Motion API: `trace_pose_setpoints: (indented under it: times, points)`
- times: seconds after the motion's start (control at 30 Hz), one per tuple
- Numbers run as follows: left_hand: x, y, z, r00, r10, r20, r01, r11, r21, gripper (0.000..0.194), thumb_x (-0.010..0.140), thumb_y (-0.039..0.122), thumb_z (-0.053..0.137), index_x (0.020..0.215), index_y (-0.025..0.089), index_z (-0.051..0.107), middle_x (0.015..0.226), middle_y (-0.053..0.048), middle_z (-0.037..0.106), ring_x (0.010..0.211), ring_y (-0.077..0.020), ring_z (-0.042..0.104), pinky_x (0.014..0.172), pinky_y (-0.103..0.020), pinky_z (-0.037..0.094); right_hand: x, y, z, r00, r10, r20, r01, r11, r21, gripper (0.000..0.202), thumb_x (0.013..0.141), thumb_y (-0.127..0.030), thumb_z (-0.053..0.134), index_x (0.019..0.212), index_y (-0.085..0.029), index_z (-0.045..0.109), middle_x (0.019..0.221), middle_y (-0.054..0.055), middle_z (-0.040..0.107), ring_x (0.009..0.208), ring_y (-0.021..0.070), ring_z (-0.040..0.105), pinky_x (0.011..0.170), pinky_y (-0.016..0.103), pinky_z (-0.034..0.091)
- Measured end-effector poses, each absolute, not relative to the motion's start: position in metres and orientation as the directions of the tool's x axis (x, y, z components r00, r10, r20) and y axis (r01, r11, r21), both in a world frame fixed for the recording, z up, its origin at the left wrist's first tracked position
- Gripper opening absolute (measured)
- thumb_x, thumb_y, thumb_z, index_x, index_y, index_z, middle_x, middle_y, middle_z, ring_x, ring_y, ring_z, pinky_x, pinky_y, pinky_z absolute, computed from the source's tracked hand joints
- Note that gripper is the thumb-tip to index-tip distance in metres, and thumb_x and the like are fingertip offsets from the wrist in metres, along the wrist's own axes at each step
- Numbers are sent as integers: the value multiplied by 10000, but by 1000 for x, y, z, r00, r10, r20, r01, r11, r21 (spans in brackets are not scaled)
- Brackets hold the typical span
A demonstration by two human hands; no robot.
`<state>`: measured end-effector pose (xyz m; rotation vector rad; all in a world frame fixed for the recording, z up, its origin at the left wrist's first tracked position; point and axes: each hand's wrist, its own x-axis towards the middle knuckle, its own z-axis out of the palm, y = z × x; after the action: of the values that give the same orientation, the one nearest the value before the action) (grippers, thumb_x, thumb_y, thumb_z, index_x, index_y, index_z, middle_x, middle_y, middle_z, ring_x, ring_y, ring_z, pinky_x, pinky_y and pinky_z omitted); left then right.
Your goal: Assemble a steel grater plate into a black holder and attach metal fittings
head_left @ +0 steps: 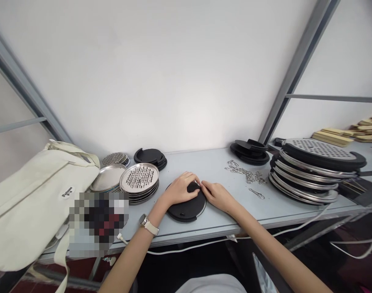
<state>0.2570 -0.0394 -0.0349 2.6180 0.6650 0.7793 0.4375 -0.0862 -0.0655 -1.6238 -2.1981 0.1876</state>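
A black round plate holder (186,211) lies flat near the table's front edge. Over its upper part curves my left hand (182,189), thumb and fingers closed around the holder's far right rim. My right hand (218,197) meets it there, with its fingertips pinched together. Between both sets of fingertips shows a small shiny metal piece (199,184), which looks like a wire clip and is mostly hidden. To the right lie several loose wire clips (249,176), one single clip (257,193) nearer the front.
Left stand a stack of metal grater discs (140,179), plain metal discs (109,178) and black holders (149,156). At right are more black holders (249,152) and a tall stack of assembled discs (307,175). A cream bag (30,203) covers the left end; a white cable (198,245) hangs in front.
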Motion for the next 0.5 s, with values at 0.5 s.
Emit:
trace_pose_setpoints:
  times: [0.5]
  points:
    - [258, -37, -37, 771, 494, 402, 325, -848, 419, 197, 806, 186, 533, 978, 205, 628, 946, -44, 612, 941, -191, 521, 872, -343, 421, 438, -87, -64, -262, 930, 257, 877, 340, -340, 294, 946, -279, 248, 806, -200, 494, 619, -1, 561, 540, 126, 498, 559, 228, 267]
